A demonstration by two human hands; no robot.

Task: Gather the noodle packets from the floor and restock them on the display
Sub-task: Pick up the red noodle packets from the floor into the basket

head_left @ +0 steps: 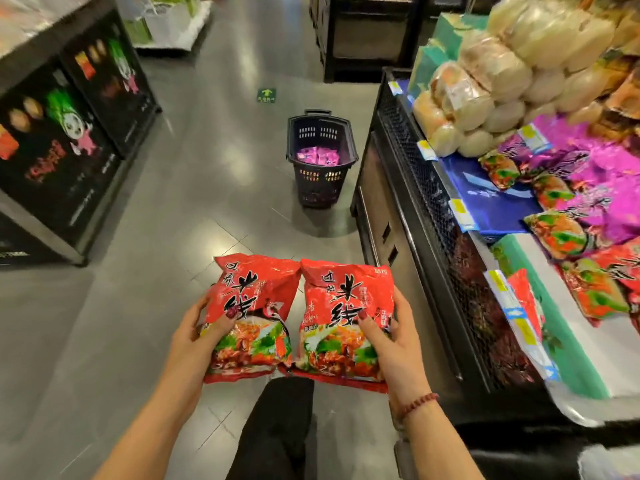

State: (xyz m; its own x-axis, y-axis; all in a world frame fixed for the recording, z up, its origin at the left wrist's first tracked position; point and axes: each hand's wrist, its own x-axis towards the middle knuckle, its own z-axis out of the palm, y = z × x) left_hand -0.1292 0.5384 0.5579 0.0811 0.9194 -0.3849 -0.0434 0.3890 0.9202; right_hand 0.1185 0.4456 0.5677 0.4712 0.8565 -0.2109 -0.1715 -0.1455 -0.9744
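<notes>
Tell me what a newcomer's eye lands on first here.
Two red noodle packets fill the foreground side by side: the left packet in the left hand, the right packet in the right hand. Ahead on the floor stands a dark basket holding pink packets, and the display runs along the right.

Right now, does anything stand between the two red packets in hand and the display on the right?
Nothing visible does. The left hand and right hand hold the red packets just beside the display; the basket stands farther up the aisle, off that path.
</notes>
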